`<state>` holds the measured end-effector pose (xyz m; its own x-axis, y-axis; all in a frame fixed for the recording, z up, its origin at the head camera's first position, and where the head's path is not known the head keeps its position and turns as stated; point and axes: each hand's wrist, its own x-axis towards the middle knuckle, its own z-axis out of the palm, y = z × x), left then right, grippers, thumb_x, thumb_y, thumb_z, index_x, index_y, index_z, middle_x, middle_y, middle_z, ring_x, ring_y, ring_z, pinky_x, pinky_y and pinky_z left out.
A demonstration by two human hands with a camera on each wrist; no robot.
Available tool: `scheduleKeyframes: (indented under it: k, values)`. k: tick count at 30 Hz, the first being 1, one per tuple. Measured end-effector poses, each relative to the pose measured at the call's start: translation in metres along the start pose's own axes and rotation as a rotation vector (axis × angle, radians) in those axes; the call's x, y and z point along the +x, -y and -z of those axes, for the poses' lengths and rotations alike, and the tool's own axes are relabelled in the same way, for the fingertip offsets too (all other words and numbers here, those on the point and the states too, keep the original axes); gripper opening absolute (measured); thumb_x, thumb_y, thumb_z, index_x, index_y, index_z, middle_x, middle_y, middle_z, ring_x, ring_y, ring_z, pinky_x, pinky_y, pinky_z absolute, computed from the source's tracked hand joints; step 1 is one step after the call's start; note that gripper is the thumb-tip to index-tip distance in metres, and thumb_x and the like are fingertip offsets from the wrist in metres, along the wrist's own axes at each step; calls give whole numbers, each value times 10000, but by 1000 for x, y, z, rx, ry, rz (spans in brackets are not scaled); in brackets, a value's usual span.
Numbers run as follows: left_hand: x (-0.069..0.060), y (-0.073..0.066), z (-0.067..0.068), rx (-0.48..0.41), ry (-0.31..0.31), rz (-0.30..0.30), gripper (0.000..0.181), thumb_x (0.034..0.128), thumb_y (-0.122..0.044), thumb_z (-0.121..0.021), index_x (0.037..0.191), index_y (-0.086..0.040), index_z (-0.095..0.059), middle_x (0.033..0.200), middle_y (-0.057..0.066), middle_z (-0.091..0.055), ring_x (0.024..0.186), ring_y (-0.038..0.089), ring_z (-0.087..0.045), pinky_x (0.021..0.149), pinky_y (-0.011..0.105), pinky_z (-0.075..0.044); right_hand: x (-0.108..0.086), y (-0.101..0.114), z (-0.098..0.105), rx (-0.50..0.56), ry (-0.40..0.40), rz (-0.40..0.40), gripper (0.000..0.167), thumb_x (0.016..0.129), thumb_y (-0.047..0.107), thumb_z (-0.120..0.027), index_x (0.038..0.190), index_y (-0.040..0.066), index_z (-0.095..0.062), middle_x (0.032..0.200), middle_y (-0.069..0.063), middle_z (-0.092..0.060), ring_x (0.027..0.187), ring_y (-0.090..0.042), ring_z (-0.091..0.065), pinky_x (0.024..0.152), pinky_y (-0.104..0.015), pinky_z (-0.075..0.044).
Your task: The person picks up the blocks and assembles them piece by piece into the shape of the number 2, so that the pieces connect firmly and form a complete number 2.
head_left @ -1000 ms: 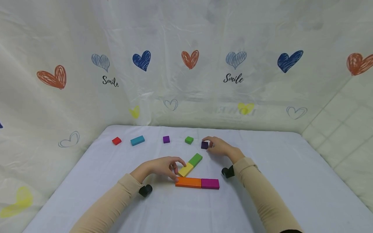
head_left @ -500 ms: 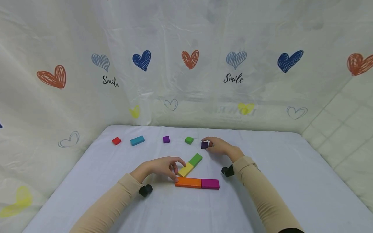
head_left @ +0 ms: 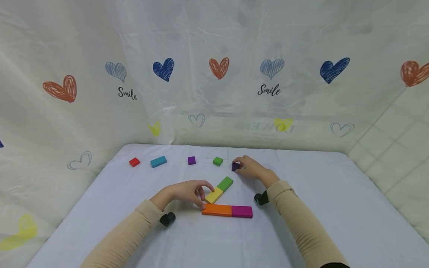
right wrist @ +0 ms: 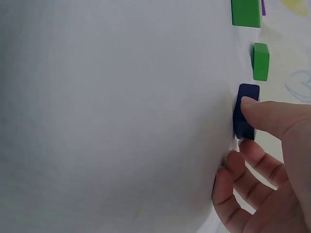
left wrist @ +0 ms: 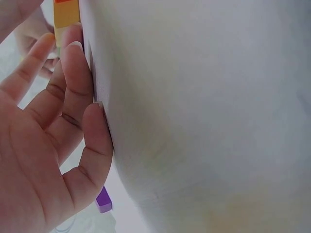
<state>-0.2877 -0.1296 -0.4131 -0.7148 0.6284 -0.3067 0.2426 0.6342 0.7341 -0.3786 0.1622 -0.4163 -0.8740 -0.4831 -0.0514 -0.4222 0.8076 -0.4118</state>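
Observation:
My left hand (head_left: 185, 192) rests by the left end of the orange block (head_left: 216, 210), thumb touching that block and index finger on the yellow block (head_left: 213, 195). Orange meets a magenta block (head_left: 242, 211) end to end; yellow meets a green block (head_left: 225, 183) in a slanted line. At the back, my right hand (head_left: 250, 168) pinches a dark block (head_left: 235, 167) between thumb and fingers. The right wrist view shows the thumb on that dark navy block (right wrist: 246, 116), with the other fingers curled below it.
Along the back of the white table (head_left: 207, 245) lie a red block (head_left: 134, 162), a blue block (head_left: 158, 161), a purple block (head_left: 191, 160) and a small green block (head_left: 217, 161). A curtain printed with hearts (head_left: 219, 68) hangs behind.
The right hand has shifted very slightly on the dark block. The left hand and the other blocks stay where they were.

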Motion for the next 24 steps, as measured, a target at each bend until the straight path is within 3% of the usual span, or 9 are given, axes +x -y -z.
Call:
scheduleKeyframes:
  k: [12, 24]
  values:
    - [0, -2, 0, -4, 0, 3, 511, 895, -144, -803, 1350, -215, -582, 968, 10, -634, 941, 180, -575, 805, 318, -491, 2, 0, -2, -12, -42, 4, 396, 976, 129, -689, 1355, 44, -615, 1203, -184, -572, 1078, -313, -577, 1025, -494, -475]
    - [-1, -2, 0, 1, 0, 1, 516, 896, -143, -804, 1354, -215, -579, 970, 7, -635, 940, 180, -572, 801, 315, -488, -1, 2, -3, -15, -54, 1, 426, 962, 136, -713, 1361, 27, -610, 1175, -183, -593, 1049, -313, -586, 1009, -489, -487]
